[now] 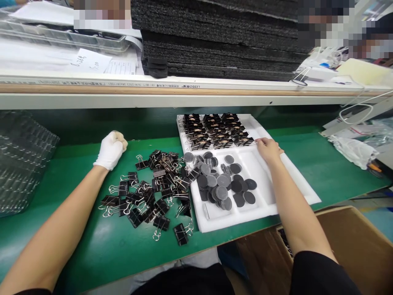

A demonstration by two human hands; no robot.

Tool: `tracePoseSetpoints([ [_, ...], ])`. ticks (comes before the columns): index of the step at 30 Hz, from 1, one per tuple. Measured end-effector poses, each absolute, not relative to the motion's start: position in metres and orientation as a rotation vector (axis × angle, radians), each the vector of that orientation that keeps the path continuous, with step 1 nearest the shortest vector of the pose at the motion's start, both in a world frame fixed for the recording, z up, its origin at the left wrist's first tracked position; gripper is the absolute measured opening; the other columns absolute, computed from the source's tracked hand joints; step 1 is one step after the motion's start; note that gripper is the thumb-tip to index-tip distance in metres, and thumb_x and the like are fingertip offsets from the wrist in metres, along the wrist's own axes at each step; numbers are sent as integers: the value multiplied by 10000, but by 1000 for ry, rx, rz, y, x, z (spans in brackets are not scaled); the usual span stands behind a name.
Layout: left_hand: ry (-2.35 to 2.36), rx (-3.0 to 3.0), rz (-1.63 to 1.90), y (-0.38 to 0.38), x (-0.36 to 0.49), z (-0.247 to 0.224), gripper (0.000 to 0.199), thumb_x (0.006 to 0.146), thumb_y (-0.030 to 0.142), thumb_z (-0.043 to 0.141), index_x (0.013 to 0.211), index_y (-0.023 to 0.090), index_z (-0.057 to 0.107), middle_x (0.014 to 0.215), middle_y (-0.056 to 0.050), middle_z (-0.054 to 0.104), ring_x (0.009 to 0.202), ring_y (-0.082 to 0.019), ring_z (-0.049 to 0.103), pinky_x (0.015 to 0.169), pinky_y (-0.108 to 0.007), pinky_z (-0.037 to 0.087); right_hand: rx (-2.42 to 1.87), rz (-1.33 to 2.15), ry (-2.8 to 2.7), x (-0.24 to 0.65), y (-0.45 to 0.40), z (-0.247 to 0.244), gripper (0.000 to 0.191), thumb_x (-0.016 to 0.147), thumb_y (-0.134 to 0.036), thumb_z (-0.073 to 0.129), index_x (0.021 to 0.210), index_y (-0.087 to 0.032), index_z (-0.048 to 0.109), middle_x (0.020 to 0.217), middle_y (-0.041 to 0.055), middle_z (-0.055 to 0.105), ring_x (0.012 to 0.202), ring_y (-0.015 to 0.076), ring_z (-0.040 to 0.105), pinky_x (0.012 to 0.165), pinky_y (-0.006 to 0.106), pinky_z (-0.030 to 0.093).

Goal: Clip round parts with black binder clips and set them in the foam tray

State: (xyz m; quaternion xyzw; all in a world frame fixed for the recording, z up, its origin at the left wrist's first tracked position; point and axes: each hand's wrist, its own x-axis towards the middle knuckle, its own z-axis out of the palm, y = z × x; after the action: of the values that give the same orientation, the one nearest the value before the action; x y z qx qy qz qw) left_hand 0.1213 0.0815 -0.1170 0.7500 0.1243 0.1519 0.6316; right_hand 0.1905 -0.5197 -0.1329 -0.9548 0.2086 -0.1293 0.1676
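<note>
Green counter (pixel 101 241) across the scene, a shelf (pixel 107 100) running above its far side, and up there a stack of black foam sheets (pixel 224 39), with a clear divided box (pixel 55 35) off to the left among papers. Down on the counter, right of centre, sits a white foam tray (pixel 215 224): rows of binder clips (pixel 218 128) in its far part, dark grey discs (pixel 222 180) heaped in the near left. Just left of it spreads a loose pile of black clips (pixel 159 173). Far over on the left, clear plastic trays (pixel 24 164); near right, below the counter, an open cardboard box (pixel 346 233), contents mostly hidden. Now the left hand (pixel 110 149), gloved white, curled into a fist beyond the pile's left end; whether anything's inside, can't tell. Right hand (pixel 267 149), bare, fingers bent, sits at the right end of the nearest clip row; pinching or not, can't tell. Discs lie nearer and left of it.
</note>
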Motion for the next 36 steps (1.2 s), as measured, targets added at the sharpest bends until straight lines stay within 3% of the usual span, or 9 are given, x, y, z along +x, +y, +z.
tracePoseSetpoints([
  [5,185,1830,313,81,122,-116,277,588,144,555,857,207,563,717,-5,593,615,-156,563,602,-309,450,-2727,-357,608,191,-520,-132,402,937,-321,418,1110,-246,773,1209,121,675,1191,331,508,1042,543,325],
  [8,161,1873,339,80,122,-117,271,715,250,631,977,196,589,848,-45,663,729,-182,632,672,-318,491,-2731,-342,624,190,-519,-131,404,939,-315,420,1133,-247,769,1230,123,670,1186,322,503,1037,531,320],
  [12,223,1987,441,78,118,-116,302,737,379,743,898,206,555,747,3,578,671,-158,538,663,-306,447,-2722,-325,636,189,-516,-129,407,931,-313,426,1139,-233,766,1250,143,659,1179,326,485,1036,545,294],
  [17,171,2175,562,77,113,-114,392,764,342,732,676,230,367,663,43,432,618,-125,388,626,-297,360,-2704,-328,660,190,-516,-131,384,917,-310,442,1102,-233,770,1256,162,662,1200,357,498,1051,597,270],
  [22,216,2220,552,81,114,-116,343,795,325,708,671,226,404,644,41,437,620,-130,417,643,-308,397,-2707,-340,673,192,-519,-135,384,919,-321,442,1083,-232,778,1260,188,668,1246,390,505,1056,616,275],
  [25,187,2047,511,82,118,-122,258,765,350,751,828,204,548,799,-9,618,738,-160,586,754,-331,511,-2708,-337,681,192,-520,-136,379,900,-306,442,1065,-242,778,1245,182,674,1248,393,509,1059,637,274],
  [28,65,1858,438,86,123,-131,397,771,361,737,1097,170,615,1099,-107,725,1002,-227,708,974,-417,559,-2710,-311,696,192,-519,-134,405,903,-343,430,1092,-242,774,1243,172,671,1253,391,506,1073,653,279],
  [32,-94,1730,332,96,128,-143,490,798,329,666,1257,169,608,1341,-166,689,1230,-300,685,1122,-531,506,-2717,-259,715,191,-518,-131,455,922,-381,406,1155,-230,766,1299,156,646,1296,377,475,1120,628,268],
  [36,-106,1669,304,102,130,-147,519,799,311,671,1296,183,598,1430,-170,644,1326,-310,631,1180,-548,458,-2725,-236,724,189,-516,-129,471,924,-386,399,1182,-228,760,1312,158,637,1303,370,474,1128,615,274],
])
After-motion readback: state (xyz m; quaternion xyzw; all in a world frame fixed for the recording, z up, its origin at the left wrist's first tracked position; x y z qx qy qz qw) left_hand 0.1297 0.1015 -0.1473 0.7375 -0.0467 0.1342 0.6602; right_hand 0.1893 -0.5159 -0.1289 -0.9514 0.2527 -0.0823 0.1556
